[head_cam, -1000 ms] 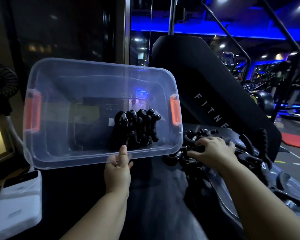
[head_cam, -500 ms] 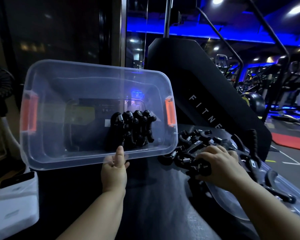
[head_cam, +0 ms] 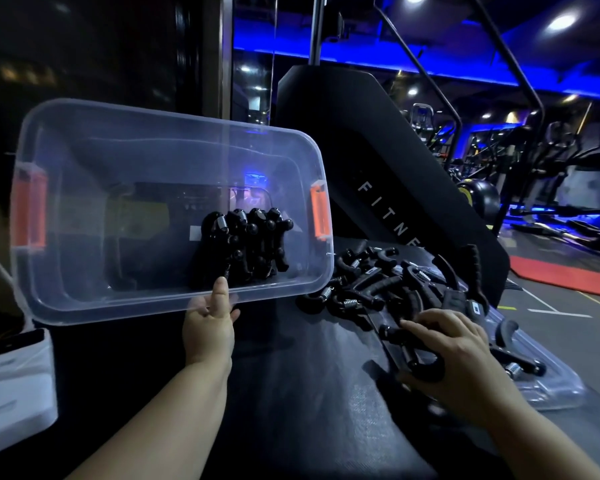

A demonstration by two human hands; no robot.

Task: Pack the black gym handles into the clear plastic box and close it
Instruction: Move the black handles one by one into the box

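Hidden: the loose handles [head_cam: 368, 285] merge in the dark and I cannot count them. The clear lid [head_cam: 548, 386] beneath is partly covered.
Left grip [head_cam: 208, 323]: thumb over the near rim of the clear box [head_cam: 153, 140], fingers obscured behind it. The box is held tipped, mouth toward me.
Right grip [head_cam: 461, 355]: fingers curled round one black handle [head_cam: 413, 351] at the pile's near edge.
Packed handles [head_cam: 246, 244]: a tight black row with steel springs, inside the box near the right orange latch [head_cam: 320, 213].

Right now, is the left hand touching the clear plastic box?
Touching. The head view shows the left hand gripping the near rim of the clear plastic box, thumb over its edge.
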